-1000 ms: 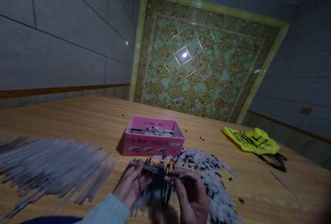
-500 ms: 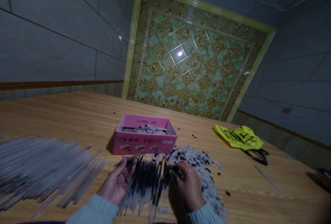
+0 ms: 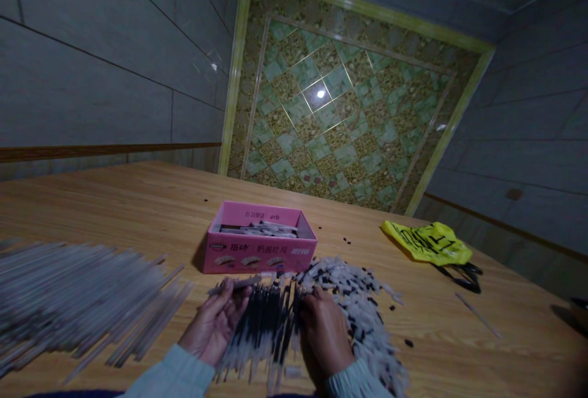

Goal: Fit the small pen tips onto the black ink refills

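Head view, two hands, left hand, right hand, one pink box, one yellow bag

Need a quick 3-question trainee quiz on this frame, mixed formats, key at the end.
1. True or false: the pink box holds thin pieces.
2. The yellow bag lies to which side of the pink box: A left, B right?
3. What lies between the left hand and right hand?

Key: 1 true. 2 B. 3 A fan of dark-tipped refills on the wooden table.
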A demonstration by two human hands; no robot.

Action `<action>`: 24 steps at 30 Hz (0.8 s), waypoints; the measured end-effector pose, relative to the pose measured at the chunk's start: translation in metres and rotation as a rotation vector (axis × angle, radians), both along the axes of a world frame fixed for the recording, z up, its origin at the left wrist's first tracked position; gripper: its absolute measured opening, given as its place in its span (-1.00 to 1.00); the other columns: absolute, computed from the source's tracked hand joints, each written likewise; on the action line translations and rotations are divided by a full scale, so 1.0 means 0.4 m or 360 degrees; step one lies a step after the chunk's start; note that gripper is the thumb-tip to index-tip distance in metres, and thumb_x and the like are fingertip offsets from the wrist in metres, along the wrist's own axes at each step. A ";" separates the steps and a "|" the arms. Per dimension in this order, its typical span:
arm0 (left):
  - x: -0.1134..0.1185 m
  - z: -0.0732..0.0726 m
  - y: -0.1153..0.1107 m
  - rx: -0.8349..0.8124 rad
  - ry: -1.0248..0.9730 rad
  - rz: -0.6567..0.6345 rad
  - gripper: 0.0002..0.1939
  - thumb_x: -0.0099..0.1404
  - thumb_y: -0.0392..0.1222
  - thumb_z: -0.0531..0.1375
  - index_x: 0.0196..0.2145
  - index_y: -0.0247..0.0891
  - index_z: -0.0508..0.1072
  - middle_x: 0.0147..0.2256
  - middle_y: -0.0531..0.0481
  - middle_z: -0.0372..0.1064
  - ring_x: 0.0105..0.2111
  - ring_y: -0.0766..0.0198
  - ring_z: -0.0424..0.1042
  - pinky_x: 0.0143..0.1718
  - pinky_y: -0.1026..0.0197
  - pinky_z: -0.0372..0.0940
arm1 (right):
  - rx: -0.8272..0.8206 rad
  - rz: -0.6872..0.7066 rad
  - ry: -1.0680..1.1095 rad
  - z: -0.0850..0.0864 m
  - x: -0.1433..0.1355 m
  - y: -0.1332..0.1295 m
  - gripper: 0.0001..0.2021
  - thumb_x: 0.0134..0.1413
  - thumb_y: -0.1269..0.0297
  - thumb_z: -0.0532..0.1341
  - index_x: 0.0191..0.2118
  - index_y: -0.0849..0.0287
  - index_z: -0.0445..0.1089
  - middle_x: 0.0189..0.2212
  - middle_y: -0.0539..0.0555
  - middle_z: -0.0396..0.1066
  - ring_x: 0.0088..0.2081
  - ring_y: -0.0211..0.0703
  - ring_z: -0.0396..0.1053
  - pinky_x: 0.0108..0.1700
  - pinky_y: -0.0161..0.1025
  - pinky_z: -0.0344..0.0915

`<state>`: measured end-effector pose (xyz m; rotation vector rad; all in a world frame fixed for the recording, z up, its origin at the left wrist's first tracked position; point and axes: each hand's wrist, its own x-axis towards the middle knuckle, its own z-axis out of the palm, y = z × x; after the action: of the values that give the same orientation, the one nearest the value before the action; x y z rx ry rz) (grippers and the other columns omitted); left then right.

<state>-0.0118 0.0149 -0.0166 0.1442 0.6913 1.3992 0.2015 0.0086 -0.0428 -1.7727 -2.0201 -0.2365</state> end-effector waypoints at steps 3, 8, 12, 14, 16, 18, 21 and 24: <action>0.001 -0.004 0.001 0.0030 0.0064 -0.0007 -0.82 0.22 -0.51 0.01 -0.42 -0.41 0.37 -0.55 -0.10 0.50 -0.60 0.32 0.49 -0.64 0.45 0.39 | 0.0024 0.0040 0.0247 0.003 0.001 -0.005 -0.83 -0.16 0.55 0.10 -0.49 0.13 0.34 -0.41 0.06 0.33 -0.40 -0.14 0.30 -0.41 -0.29 0.10; 0.004 -0.030 0.005 0.0199 0.0309 -0.0048 -0.88 0.17 -0.51 0.08 -0.42 -0.43 0.38 -0.50 -0.16 0.52 -0.50 0.25 0.52 -0.49 0.34 0.44 | 0.0099 0.0382 0.1518 0.005 -0.046 -0.016 -0.80 0.03 0.32 0.10 -0.20 0.18 0.37 -0.26 0.12 0.42 -0.20 -0.07 0.34 -0.18 -0.19 0.25; 0.006 -0.052 0.011 0.0277 0.0364 -0.0073 -0.93 0.13 -0.48 0.15 -0.41 -0.39 0.39 -0.48 -0.14 0.53 -0.47 0.23 0.52 -0.43 0.29 0.44 | -0.0175 0.0550 0.2385 -0.004 -0.119 -0.033 -0.72 -0.07 0.14 0.23 -0.25 0.22 0.42 -0.41 0.11 0.46 -0.40 -0.13 0.40 -0.41 -0.25 0.32; 0.007 -0.056 0.011 0.0279 0.0398 -0.0093 -0.93 0.12 -0.46 0.17 -0.41 -0.38 0.38 -0.48 -0.14 0.53 -0.47 0.23 0.52 -0.42 0.29 0.44 | -0.0311 0.0601 0.2617 -0.009 -0.143 -0.041 -0.71 -0.14 0.14 0.30 -0.31 0.25 0.42 -0.52 0.07 0.44 -0.52 -0.21 0.36 -0.51 -0.31 0.28; 0.007 -0.055 0.009 0.0271 0.0454 -0.0097 -0.94 0.11 -0.44 0.18 -0.43 -0.37 0.37 -0.48 -0.15 0.53 -0.47 0.22 0.52 -0.41 0.28 0.44 | -0.0403 0.0644 0.2765 -0.014 -0.152 -0.043 -0.70 -0.19 0.16 0.34 -0.34 0.26 0.40 -0.54 0.06 0.42 -0.56 -0.27 0.32 -0.54 -0.35 0.26; 0.007 -0.053 0.007 0.0261 0.0509 -0.0101 -0.95 0.12 -0.43 0.18 -0.44 -0.37 0.35 -0.48 -0.17 0.53 -0.46 0.20 0.52 -0.41 0.26 0.44 | -0.0425 0.0641 0.2829 -0.020 -0.151 -0.041 -0.70 -0.22 0.18 0.36 -0.36 0.26 0.38 -0.55 0.02 0.38 -0.58 -0.33 0.28 -0.57 -0.40 0.23; 0.008 -0.051 0.004 0.0248 0.0558 -0.0090 -0.90 0.10 -0.40 0.21 -0.42 -0.36 0.32 -0.47 -0.17 0.53 -0.44 0.18 0.53 -0.42 0.26 0.44 | -0.0374 0.0591 0.2896 -0.028 -0.142 -0.034 -0.72 -0.22 0.20 0.37 -0.36 0.23 0.37 -0.60 -0.07 0.29 -0.61 -0.39 0.19 -0.63 -0.46 0.15; 0.010 -0.053 0.003 0.0242 0.0590 -0.0096 -0.84 0.07 -0.39 0.24 -0.39 -0.36 0.31 -0.47 -0.17 0.52 -0.45 0.17 0.53 -0.44 0.27 0.43 | -0.0384 0.0598 0.2970 -0.034 -0.136 -0.031 -0.72 -0.21 0.22 0.36 -0.35 0.21 0.35 -0.61 -0.09 0.27 -0.58 -0.37 0.23 -0.57 -0.43 0.21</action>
<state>-0.0077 0.0162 -0.0376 0.5509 0.8766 1.3800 0.1469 -0.0038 -0.0563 -0.7743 -0.8061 1.2961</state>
